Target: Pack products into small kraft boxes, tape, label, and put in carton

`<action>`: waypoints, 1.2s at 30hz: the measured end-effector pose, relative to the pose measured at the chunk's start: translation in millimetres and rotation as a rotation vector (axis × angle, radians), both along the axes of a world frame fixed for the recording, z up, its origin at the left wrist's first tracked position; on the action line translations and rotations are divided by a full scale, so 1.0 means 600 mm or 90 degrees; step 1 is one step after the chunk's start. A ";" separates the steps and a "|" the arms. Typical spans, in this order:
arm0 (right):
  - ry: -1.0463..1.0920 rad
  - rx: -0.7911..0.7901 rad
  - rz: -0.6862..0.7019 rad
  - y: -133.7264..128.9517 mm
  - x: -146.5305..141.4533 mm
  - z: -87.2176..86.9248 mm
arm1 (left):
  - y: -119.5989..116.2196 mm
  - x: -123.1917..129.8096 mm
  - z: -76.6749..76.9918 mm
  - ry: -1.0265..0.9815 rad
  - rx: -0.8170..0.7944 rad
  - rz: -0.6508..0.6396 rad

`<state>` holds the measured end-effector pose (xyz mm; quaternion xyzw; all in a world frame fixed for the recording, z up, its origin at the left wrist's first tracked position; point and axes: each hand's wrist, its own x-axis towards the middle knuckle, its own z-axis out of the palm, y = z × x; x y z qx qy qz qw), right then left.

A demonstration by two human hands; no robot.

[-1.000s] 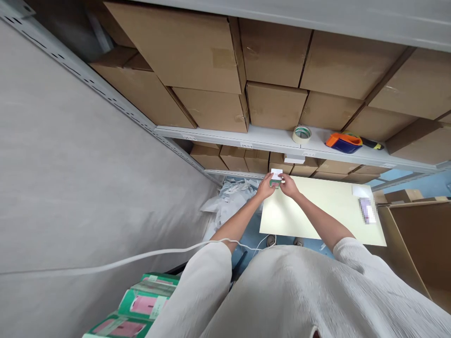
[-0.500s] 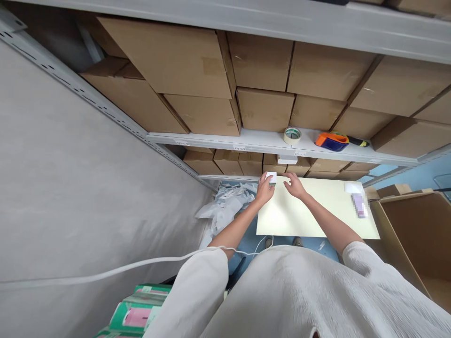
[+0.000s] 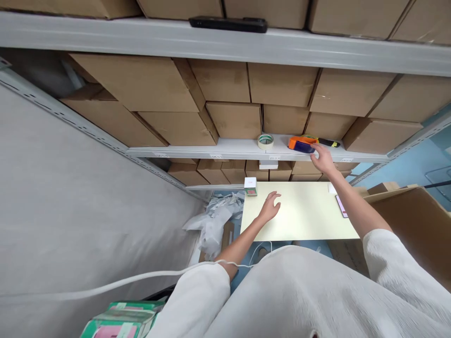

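Note:
A small white, green and pink box (image 3: pixel 251 187) stands at the back left corner of the pale yellow tabletop (image 3: pixel 303 211). To the right of that box, my left hand (image 3: pixel 269 207) hovers over the tabletop with its fingers apart, holding nothing. My right hand (image 3: pixel 322 158) reaches up to the shelf edge, its fingertips at the right end of an orange and blue tape dispenser (image 3: pixel 302 144). Its fingers are apart and not closed round the dispenser. A roll of tape (image 3: pixel 265 141) lies left of the dispenser, and a yellow and black cutter (image 3: pixel 328 142) lies behind it.
Cardboard boxes (image 3: pixel 232 123) fill the shelves. A phone (image 3: pixel 341 206) lies at the tabletop's right side, beside a large open carton (image 3: pixel 416 216). Crumpled plastic (image 3: pixel 213 225) is on the floor at left. A white cable (image 3: pixel 141 277) crosses my left arm.
My left hand has let go of the small box and moved right, towards me. My right hand has moved up and right from above the tabletop to the dispenser. The view has shifted.

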<state>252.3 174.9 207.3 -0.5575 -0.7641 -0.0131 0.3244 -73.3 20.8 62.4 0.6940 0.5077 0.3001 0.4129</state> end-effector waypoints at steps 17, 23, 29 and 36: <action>-0.101 -0.079 0.090 0.034 0.033 0.005 | -0.072 0.161 0.003 0.001 -0.025 0.119; 0.005 -0.126 0.057 -0.156 0.050 -0.070 | -0.078 0.171 -0.008 0.006 -0.025 0.049; 0.076 -0.231 -0.125 -0.331 0.076 -0.200 | -0.109 0.187 -0.029 -0.002 -0.058 -0.059; 0.112 -0.293 -0.326 -0.458 0.133 -0.325 | -0.160 0.208 -0.056 0.001 -0.101 -0.150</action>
